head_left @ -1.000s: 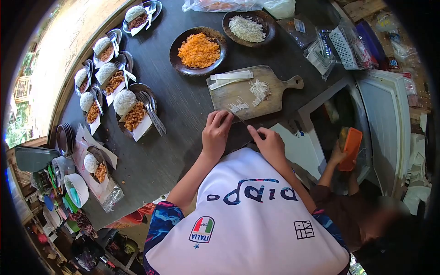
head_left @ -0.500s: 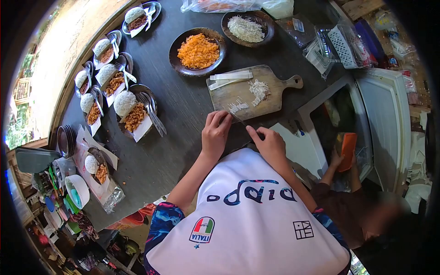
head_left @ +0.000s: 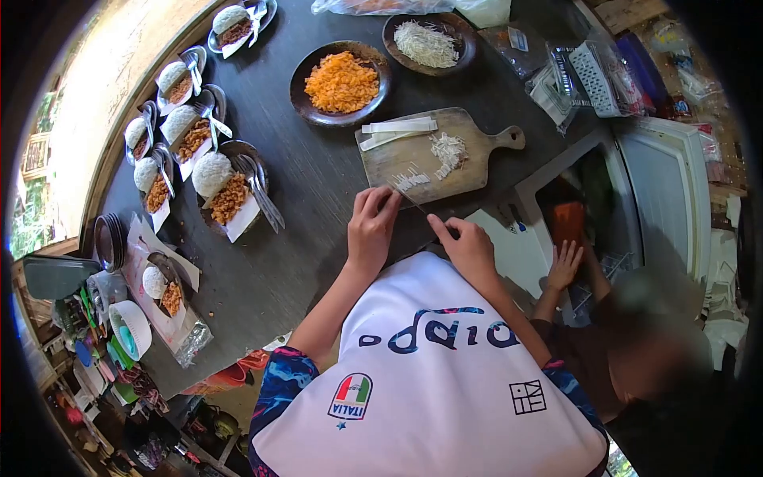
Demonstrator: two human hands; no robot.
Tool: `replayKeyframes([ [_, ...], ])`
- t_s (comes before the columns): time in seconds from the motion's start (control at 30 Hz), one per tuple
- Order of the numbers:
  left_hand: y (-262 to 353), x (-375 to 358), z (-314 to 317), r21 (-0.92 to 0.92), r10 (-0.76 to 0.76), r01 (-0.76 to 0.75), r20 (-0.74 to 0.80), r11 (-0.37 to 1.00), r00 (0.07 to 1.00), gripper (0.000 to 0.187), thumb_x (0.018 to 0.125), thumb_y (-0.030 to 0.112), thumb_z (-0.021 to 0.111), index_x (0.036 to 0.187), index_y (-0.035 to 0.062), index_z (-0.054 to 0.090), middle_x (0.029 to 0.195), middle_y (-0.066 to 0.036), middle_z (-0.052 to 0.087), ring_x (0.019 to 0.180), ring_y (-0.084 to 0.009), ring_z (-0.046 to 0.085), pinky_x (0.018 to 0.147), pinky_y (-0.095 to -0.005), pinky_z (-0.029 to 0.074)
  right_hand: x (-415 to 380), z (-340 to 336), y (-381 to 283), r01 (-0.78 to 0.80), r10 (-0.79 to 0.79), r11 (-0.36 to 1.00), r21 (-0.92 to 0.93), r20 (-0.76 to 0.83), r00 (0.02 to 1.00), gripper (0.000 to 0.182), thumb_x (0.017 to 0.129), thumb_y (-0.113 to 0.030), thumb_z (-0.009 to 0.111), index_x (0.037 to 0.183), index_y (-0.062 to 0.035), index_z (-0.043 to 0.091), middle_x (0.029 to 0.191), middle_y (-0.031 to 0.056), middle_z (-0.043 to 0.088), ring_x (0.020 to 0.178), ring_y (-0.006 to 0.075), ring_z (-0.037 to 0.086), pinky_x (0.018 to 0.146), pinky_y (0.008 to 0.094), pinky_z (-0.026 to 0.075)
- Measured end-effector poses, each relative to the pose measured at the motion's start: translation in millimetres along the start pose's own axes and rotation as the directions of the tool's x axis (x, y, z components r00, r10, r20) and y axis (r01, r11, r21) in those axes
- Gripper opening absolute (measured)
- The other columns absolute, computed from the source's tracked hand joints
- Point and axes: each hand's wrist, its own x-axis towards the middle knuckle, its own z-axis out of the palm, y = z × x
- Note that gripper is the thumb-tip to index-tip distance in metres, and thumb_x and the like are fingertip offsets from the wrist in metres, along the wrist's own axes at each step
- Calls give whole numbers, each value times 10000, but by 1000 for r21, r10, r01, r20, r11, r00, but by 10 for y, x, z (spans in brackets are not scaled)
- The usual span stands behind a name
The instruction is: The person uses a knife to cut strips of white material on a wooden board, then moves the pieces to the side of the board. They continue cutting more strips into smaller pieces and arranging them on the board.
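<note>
A wooden cutting board (head_left: 477,163) lies on the dark table, bearing long pale strips (head_left: 397,132), a small heap of white shreds (head_left: 449,153) and short cut pieces (head_left: 412,180). My left hand (head_left: 372,230) is at the board's lower left edge, fingertips pressed together beside the cut pieces; what they hold is hidden. Close by on the right, my right hand (head_left: 465,248) is closed on a thin knife (head_left: 412,202), its blade slanting up toward my left fingertips. The knife's handle is mostly hidden in the hand.
Beyond the board stand bowls of orange shreds (head_left: 342,83) and white shreds (head_left: 427,44). Several plates of rice (head_left: 212,175) with cutlery line the left. A grater (head_left: 594,78) lies at upper right. Another person's hand (head_left: 565,265) is at an open white cooler (head_left: 664,199).
The other person's orange container has moved up and left into the cooler, and one of their hands is now spread apart from it. My hands have barely moved.
</note>
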Motion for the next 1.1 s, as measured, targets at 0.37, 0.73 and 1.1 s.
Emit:
replayKeyframes([
  [0.37,-20,17,-14,41,49,-49,1,998,999,238,864,-6,757,1100,19,759,1124,-84,691,1080,-304,663,868,-403,588,48,47,6,-19,19,999,37,8,1000,651,983,-637,631,921,-3,765,776,267,701,814,476,708,722,508,545],
  [0.73,-20,15,-31,1,7,-7,12,1000,1000,257,844,-18,774,1097,30,776,1107,-94,708,1067,-323,670,876,-418,570,57,26,-53,-38,38,999,9,46,998,649,983,-633,634,918,-3,775,797,264,718,816,465,718,732,506,549],
  [1.1,-42,-11,-47,13,39,-40,34,999,999,239,850,-23,771,1086,13,781,1122,-103,710,1070,-320,671,887,-416,574,70,61,-63,-34,32,999,31,41,999,647,983,-638,632,943,-11,787,798,262,722,814,459,722,732,493,554],
])
